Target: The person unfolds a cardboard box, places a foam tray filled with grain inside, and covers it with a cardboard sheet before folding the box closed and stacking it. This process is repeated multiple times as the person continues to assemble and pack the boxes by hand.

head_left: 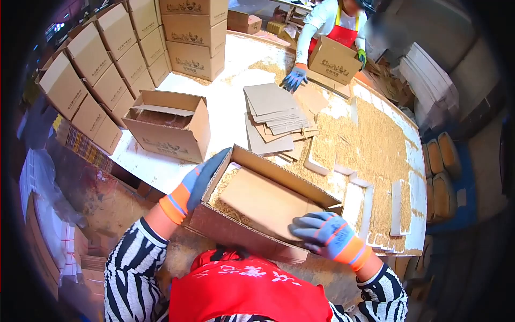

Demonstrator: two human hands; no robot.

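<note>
An open cardboard box (252, 236) is tilted toward me at the table's near edge. My left hand (203, 180), in a blue and orange glove, grips the box's left end from outside. A flat brown cardboard sheet (268, 199) lies slanted inside the box mouth, over yellowish loose grain-like stuff (219, 199) that shows at the left. My right hand (324, 232), gloved alike, has its fingers closed at the sheet's right end; its thumb is partly hidden. Beyond the box lies a loose pile of cardboard sheets (276, 110).
Another open box (171, 131) stands on the white table (185, 174) at left. Stacked printed boxes (193, 40) line the far left. Yellowish material (370, 139) and white trays (397, 206) cover the right. Across the table, a person in a red apron (340, 37) handles a box (335, 61).
</note>
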